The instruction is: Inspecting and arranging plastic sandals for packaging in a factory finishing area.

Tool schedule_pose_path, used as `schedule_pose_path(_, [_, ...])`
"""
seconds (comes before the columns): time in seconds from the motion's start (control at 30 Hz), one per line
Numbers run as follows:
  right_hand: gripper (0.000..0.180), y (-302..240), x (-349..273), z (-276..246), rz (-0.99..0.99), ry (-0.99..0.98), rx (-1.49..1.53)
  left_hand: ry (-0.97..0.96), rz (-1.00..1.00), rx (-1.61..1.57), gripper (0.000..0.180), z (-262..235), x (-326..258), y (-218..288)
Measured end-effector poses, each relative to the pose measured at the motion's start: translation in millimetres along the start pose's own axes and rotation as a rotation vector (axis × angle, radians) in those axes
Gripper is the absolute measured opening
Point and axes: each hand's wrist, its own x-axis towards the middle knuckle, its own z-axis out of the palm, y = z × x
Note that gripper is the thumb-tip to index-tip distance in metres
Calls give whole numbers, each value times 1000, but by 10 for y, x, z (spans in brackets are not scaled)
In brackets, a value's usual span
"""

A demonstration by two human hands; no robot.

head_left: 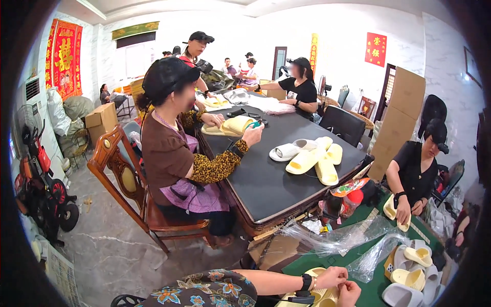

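My left hand (332, 278), with a black watch on its wrist, and my right hand (350, 294) meet at the bottom edge, fingers curled and touching each other. Whatever they grip is too small or too hidden to make out. Just to their left, under my left wrist, lie pale yellow slippers (318, 295). My left forearm comes in from a flowered sleeve (209, 289). The hands are over the near corner of a green mat (353, 253), close to crumpled clear plastic bags (342, 238).
More yellow and white slippers (411, 276) pile up at the right. A person in black (414, 169) holds one there. A dark table (271, 179) carries slippers (307, 156); beside it a person in brown (174, 153) sits on a wooden chair (110, 153). Cardboard boxes (401, 117) stand behind.
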Motion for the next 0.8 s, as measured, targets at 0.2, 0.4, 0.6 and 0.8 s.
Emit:
schedule_pose_path(0.2, [17, -99, -6, -25, 107, -15, 11, -50, -73, -23, 15, -42, -6, 84])
schedule_pose_path(0.4, [23, -341, -96, -28, 79, 39, -71, -52, -101, -52, 19, -42, -87, 139])
schedule_pose_path(0.6, [12, -178, -46, 55, 59, 116, 19, -156, -37, -44, 24, -71, -52, 96])
schedule_pose_path(0.8, [15, -444, 32, 130, 84, 109, -2, -45, -212, -64, 19, -251, 8, 124])
